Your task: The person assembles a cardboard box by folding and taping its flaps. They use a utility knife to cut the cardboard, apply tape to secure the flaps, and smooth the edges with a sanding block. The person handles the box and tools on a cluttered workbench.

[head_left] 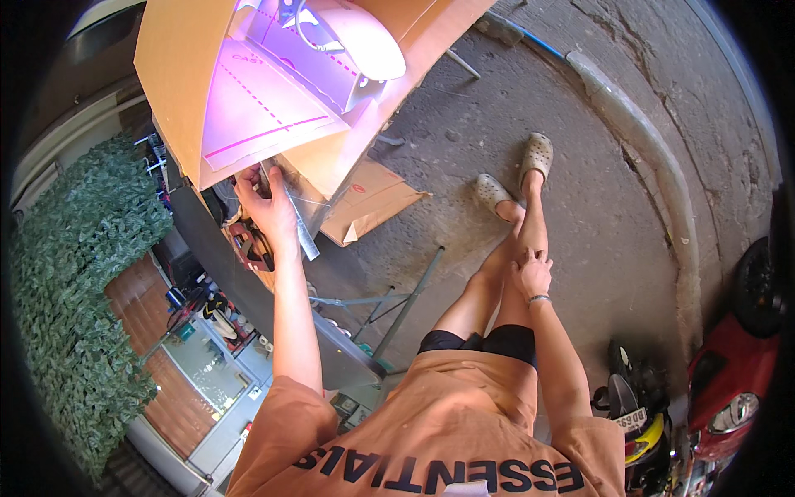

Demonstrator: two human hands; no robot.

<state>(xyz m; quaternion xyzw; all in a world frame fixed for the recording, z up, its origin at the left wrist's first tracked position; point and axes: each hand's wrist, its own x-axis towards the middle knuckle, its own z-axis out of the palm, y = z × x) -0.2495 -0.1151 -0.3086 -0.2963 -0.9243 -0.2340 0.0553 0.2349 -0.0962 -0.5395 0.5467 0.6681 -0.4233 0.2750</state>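
My left hand [269, 207] reaches up to the lower edge of an open cardboard box [170, 74], its fingers pinched together. A flat silver strip [305, 230], ruler-like in shape, runs from those fingers down past my wrist. Its upper end is partly covered by the hand. Inside the box, a white rounded lamp [368, 45] shines over a cardboard panel [265, 99] with pink lines. A thin pale thread or wire [310, 200] curves beside the hand. My right hand [532, 275] lies on my bare leg near the knee, fingers spread and holding nothing.
The box stands on a dark table [331, 352] with metal legs [410, 302]. Reddish-brown goggles or a frame [250, 246] lie beside my left wrist. A cardboard flap [373, 203] hangs past the table. A motorcycle [633, 414] and a red car [733, 398] stand at right.
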